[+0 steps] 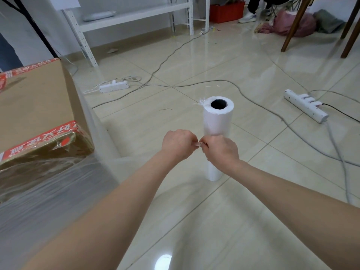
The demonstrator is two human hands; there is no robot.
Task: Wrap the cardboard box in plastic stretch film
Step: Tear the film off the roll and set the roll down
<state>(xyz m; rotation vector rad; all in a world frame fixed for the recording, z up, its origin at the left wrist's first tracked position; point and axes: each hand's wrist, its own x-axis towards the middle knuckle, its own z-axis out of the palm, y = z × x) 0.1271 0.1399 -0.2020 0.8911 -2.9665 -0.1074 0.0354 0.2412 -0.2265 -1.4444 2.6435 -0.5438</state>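
Brown cardboard box (35, 106) sits left; left hand (178, 144) and right hand (222, 151) together pinch clear stretch film (48, 172) before upright white roll (218, 117).

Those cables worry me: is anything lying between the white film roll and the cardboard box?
Nothing visible does. The tiles between the upright white roll of plastic stretch film and the brown cardboard box are bare; the grey cables lie farther back.

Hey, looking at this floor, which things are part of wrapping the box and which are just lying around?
Part of the job: cardboard box, film on it, stretch film roll, left hand and right hand pinching a small piece between them.

Lying about: power strip, second power strip, grey cable, white shelf, red crate, pink bag.
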